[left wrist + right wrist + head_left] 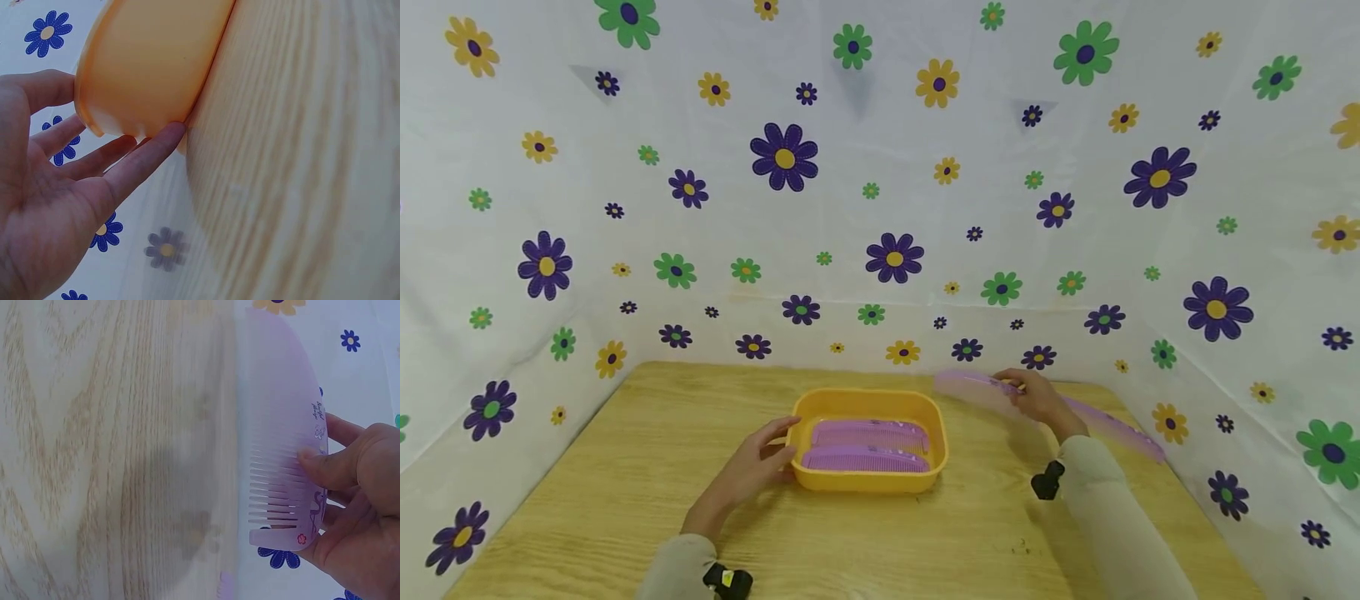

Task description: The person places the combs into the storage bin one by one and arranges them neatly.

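Observation:
A yellow plastic basin stands mid-table with two purple combs lying in it, one in front of the other. My left hand is at the basin's left end; its fairly straight fingers touch the outer wall and rim, seen closely on the basin in the left wrist view. Between thumb and fingers, my right hand pinches a purple comb by its printed spine, above the table's back right. In the right wrist view this comb shows its teeth pointing left, away from the palm.
Another purple comb lies along the table's right side, beyond my right wrist. White flower-printed sheeting hangs close behind and on both sides of the wooden table. Small dark specks mark the front right.

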`<state>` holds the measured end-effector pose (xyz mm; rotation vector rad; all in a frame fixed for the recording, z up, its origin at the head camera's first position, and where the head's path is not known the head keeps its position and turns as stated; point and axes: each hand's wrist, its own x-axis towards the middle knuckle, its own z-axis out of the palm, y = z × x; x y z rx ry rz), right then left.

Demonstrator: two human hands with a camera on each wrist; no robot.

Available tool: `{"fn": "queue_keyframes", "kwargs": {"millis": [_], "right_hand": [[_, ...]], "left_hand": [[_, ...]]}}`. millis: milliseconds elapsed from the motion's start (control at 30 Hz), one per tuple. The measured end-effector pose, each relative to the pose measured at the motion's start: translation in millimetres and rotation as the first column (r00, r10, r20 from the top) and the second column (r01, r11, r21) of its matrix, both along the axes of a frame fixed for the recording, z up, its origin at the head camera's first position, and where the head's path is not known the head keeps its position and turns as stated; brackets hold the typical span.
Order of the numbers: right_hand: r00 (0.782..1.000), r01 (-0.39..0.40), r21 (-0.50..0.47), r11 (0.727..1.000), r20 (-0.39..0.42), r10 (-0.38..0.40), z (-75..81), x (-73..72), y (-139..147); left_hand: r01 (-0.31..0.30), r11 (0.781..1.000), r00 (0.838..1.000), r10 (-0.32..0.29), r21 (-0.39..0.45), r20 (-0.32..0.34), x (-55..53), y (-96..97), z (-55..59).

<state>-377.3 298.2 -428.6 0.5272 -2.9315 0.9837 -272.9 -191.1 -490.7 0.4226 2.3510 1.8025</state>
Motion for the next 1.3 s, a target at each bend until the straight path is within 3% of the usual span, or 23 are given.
{"fn": "queue_keyframes", "kwargs": {"millis": [200, 400, 700, 967, 1300], "right_hand": [[0.999, 0.021, 0.014, 1.000, 0.049, -0.021, 6.7, 2.7, -7.7], [1.000, -0.013, 0.018, 1.000, -0.006, 0.013, 12.7, 1.4, -11.7], [1.000, 0.004, 0.081, 0.997, 0.019, -0.005, 20.0, 4.0, -17.6], [0.998, -0.049, 0.084, 0.995, -0.046, 0.053, 25.1, 3.3, -20.0], [1.000, -0.020, 0.064, 0.998, -0.016, 0.021, 30.8, 6.3, -21.8]], "left_hand": [[0.003, 1.000, 1.000, -0.003, -0.004, -0.004, -0.9, -1.1, 0.3], [-0.002, 1.000, 1.000, 0.002, -0.007, -0.004, -0.9, -0.9, 0.3], [-0.004, 1.000, 1.000, 0.003, -0.014, -0.006, 0.1, -0.4, 1.2], [-0.017, 1.000, 1.000, 0.017, -0.020, 0.005, 0.0, 0.1, 2.8], [-0.011, 1.000, 1.000, 0.011, -0.010, 0.006, 1.3, 0.4, 3.7]]}}
